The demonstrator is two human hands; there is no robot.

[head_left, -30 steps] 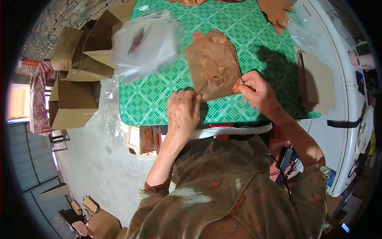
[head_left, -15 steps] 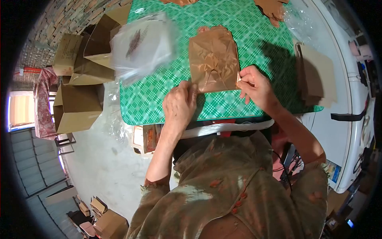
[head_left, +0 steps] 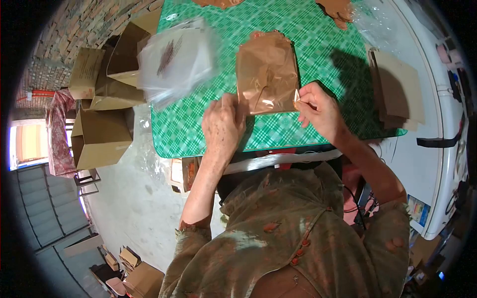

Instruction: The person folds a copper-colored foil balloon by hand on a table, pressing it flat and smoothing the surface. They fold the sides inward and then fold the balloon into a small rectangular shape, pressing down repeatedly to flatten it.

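Note:
A flat, shiny, copper-brown folded item in clear plastic, looking like a clear plastic bag (head_left: 267, 74), lies on the green checked tablecloth (head_left: 198, 124). At its lower left corner, my left hand (head_left: 222, 121) is closed with curled fingers, thumb side against the edge. My right hand (head_left: 318, 107) pinches the lower right corner between thumb and fingertips, where a small bit of clear film sticks up and glints. What lies under my left fingers is partly hidden. To the left rests a stack of clear plastic bags (head_left: 181, 59) with dark print.
Several open cardboard boxes (head_left: 104, 139) stand left of the table. Beige card sheets (head_left: 397, 84) lie at the table's right side, beside a white appliance (head_left: 422, 149). More brown pieces (head_left: 338, 12) and crumpled clear plastic (head_left: 372, 22) are at the far edge.
The plastic over the brown item looks flatter and smoother, with fewer creases. Both hands stay at its lower corners; the view has shifted slightly.

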